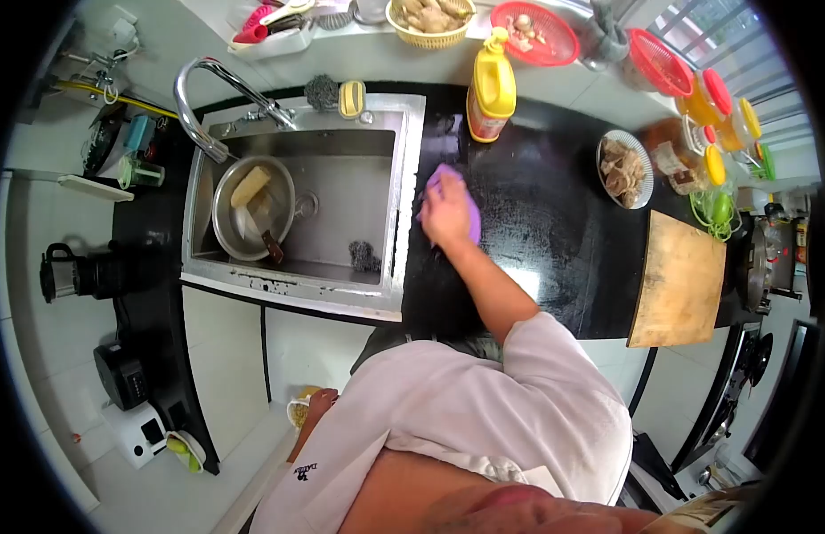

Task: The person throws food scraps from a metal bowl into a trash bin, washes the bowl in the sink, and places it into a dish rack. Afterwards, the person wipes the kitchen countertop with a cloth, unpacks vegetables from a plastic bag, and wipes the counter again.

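My right hand [446, 209] presses a purple cloth [473, 219] against the black countertop [537, 222], just right of the sink, with the fingers bent over it. Wet streaks shine on the counter around the cloth. Low at my left side hangs my left hand [322, 403], small in view, and its fingers do not show clearly. It overlaps a pale container [299, 411] with yellowish contents below the counter. In the steel sink [341, 187] stands a metal basin [218, 214] holding a pale yellow piece of food [250, 188] and a knife with a brown handle [272, 247].
A yellow jug [491, 93] stands behind the cloth. Farther right are a plate of meat pieces [624, 171], a wooden cutting board [679, 280] and several jars [684, 165]. A curved faucet [226, 71] arches over the sink, where a steel scrubber [363, 256] lies.
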